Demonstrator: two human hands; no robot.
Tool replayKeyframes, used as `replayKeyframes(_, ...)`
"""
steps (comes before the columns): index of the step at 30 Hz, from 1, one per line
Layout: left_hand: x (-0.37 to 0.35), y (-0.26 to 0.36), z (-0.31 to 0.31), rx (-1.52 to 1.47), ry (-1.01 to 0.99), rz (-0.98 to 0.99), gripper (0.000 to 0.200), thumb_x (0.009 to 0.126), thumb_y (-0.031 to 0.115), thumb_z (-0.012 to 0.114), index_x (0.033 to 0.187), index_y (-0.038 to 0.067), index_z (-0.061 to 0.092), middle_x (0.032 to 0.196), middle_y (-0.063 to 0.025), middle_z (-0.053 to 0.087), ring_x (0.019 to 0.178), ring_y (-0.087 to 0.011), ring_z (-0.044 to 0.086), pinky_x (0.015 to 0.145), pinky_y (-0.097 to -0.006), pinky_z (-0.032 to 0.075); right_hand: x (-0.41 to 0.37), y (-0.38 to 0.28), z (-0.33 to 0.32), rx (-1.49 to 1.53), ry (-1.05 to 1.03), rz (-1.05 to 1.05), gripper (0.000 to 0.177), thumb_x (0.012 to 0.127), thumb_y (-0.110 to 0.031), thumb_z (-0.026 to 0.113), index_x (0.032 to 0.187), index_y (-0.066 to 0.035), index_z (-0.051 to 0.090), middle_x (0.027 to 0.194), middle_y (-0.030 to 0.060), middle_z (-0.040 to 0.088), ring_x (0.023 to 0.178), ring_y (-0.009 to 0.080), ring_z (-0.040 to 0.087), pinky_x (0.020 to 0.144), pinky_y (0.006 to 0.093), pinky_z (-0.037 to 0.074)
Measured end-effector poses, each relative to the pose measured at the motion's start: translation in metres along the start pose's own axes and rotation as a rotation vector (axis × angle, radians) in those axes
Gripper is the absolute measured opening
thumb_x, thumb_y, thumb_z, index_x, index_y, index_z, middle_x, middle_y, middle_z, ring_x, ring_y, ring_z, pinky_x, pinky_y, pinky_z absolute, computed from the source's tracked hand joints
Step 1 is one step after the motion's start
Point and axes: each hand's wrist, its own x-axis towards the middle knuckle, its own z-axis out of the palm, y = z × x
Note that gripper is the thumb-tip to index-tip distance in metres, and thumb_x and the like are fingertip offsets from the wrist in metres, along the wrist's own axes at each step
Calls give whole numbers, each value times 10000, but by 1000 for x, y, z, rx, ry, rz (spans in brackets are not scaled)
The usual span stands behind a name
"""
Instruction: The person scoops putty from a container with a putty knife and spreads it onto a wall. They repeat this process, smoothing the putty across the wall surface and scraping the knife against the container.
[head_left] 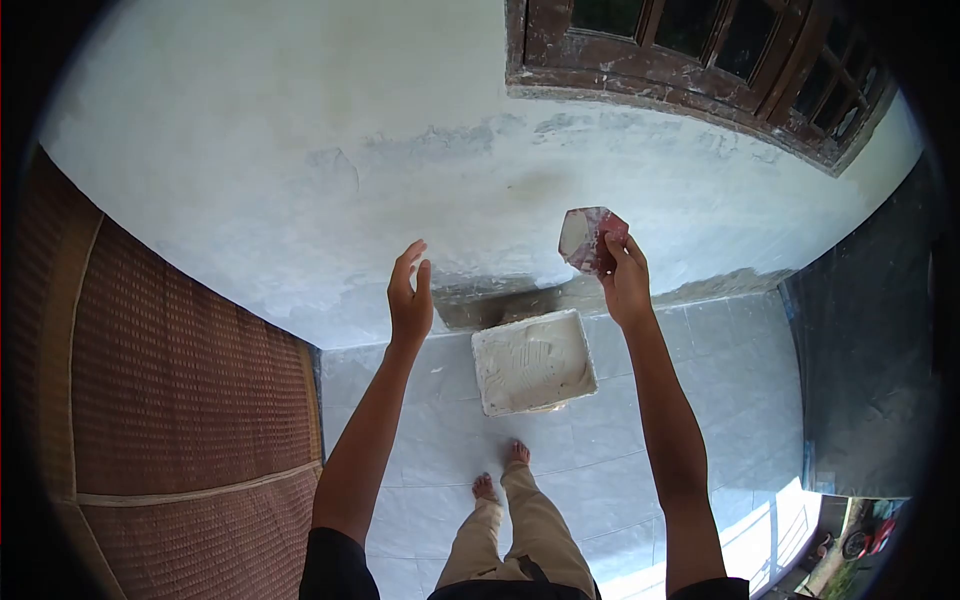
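My right hand (pixel 627 282) grips a flat red putty spreader (pixel 607 236) by its right side, with off-white paste smeared over its face. It is held up in front of the lower wall. My left hand (pixel 408 298) is raised on the other side, bare, its fingers slightly bent and thumb apart. Between and below both hands, a rectangular tub (pixel 478 366) stands on the floor near the foot of the wall. Ridged off-white paste (pixel 535 360) lies inside it. The pale wall (pixel 300 200) shows grey, patchy areas beneath the window and along its base.
A brown wooden window frame (pixel 660 68) is set in the wall at the upper right. Woven brown panels (pixel 195 370) line the left side, and a dark sheet (pixel 860 340) hangs at the right. My feet (pixel 500 470) are on the grey tiled floor (pixel 420 440), behind the tub.
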Motion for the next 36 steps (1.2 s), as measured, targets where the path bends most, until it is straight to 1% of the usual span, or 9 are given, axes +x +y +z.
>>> replayKeyframes(11,-158,-125,99,23,-34,-318,365,1033,172,507,1371,35,536,1379,-150,581,1301,-283,538,1094,-401,394,-1,146,-182,-397,20,189,211,1016,-137,583,1183,-12,617,1042,37,665,900,107,618,814,292,503)
replayKeyframes(17,-229,-188,137,32,-20,-424,396,1025,162,520,1395,21,502,1398,-161,556,1311,-300,518,1101,-407,383,13,222,-248,-830,-63,138,203,1012,-114,551,1166,1,618,1022,69,690,919,131,632,845,307,496)
replayKeyframes(18,-241,-196,141,28,-16,-465,403,1023,162,524,1398,16,495,1407,-166,543,1319,-304,506,1107,-407,376,14,235,-257,-878,-94,129,207,997,-94,552,1165,6,617,1005,113,707,914,179,665,835,324,508)
replayKeyframes(22,-279,-227,153,65,-35,-482,420,1021,165,527,1411,16,474,1424,-179,507,1334,-311,479,1122,-411,357,12,271,-263,-1142,-191,12,168,983,-38,547,1125,-3,629,954,113,712,862,191,673,803,329,518)
replayKeyframes(24,-294,-245,154,168,-85,-453,455,1018,175,531,1438,28,437,1450,-189,466,1357,-328,442,1138,-423,332,13,290,-266,-1122,-327,-257,172,944,3,554,1094,-1,639,964,169,728,901,282,716,802,374,540)
replayKeyframes(27,-313,-265,155,276,-69,-429,501,1010,188,543,1462,27,399,1470,-194,438,1379,-348,401,1156,-436,299,12,298,-263,-1200,-401,-280,215,922,82,505,1065,4,644,1033,157,730,964,343,703,833,416,556)
replayKeyframes(28,-319,-271,153,301,-103,-447,551,1007,194,546,1494,32,348,1503,-196,398,1414,-367,340,1171,-450,266,11,303,-268,-1207,-404,-267,215,922,82,505,1065,4,644,1033,157,730,964,343,703,833,416,556)
replayKeyframes(31,-335,-282,153,376,-109,-444,602,1007,206,541,1527,32,293,1534,-210,359,1436,-381,300,1183,-459,242,11,317,-275,-1215,-507,-293,205,905,93,525,1050,0,636,1020,151,729,958,344,701,816,417,559)
replayKeyframes(36,-345,-288,153,264,-130,-590,658,1012,244,531,1554,19,232,1567,-230,307,1454,-387,272,1196,-463,221,0,331,-285,-1234,-517,-291,247,858,118,533,1048,-5,632,1040,156,719,961,345,696,795,437,551)
